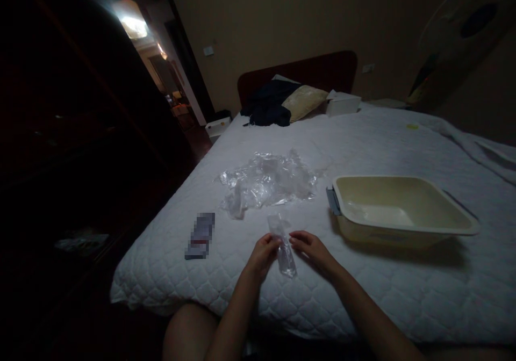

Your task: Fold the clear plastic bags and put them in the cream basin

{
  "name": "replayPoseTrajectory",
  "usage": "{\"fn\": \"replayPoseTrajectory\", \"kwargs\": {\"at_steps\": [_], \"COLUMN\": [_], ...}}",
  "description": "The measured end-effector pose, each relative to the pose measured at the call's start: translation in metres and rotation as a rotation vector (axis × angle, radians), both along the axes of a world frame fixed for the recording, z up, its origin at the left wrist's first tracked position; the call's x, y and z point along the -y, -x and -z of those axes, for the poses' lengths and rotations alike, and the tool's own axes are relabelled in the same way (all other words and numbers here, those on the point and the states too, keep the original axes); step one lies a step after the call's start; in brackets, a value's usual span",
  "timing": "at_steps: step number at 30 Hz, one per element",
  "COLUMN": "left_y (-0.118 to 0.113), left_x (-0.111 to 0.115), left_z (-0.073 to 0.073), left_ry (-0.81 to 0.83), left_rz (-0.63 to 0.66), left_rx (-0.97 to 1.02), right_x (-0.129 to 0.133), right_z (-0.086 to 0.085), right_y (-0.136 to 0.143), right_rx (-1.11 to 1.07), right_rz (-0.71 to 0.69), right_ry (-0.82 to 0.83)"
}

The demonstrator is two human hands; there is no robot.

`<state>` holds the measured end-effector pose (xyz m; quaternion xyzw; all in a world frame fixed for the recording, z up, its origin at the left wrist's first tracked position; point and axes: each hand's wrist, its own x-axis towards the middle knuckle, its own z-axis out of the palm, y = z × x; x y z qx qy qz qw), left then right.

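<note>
A clear plastic bag, flattened and folded into a narrow strip, lies lengthwise on the bed near its front edge. My left hand is closed on the strip's left side, thumb over the plastic. On the other side is my right hand, its fingers stretched toward the strip and their tips at its right edge; whether they touch it is hard to see. Just beyond both hands spreads a loose heap of crumpled clear plastic bags.
A cream plastic basin with grey handles stands to the right on the white quilted bed. Left of my hands lies a blurred-out dark rectangular item. Dark cloth, a pillow and a white box sit by the headboard.
</note>
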<state>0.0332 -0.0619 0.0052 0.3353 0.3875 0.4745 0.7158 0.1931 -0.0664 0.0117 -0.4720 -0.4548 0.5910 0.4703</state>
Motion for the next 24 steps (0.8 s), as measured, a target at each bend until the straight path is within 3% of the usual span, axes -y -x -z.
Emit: {"fn": "replayPoseTrajectory", "kwargs": {"at_steps": [13, 24], "left_y": [-0.006, -0.003], "left_x": [0.002, 0.008], "left_z": [-0.002, -0.009], "left_ry": [-0.062, 0.055], "left_rz": [0.038, -0.019], "left_rx": [-0.047, -0.023], "right_x": [-0.005, -0.001], "right_z": [0.007, 0.004], "right_y": [0.003, 0.002], "right_rx": [0.073, -0.057], "right_rz": [-0.041, 0.002], "right_ry": [-0.093, -0.014]}}
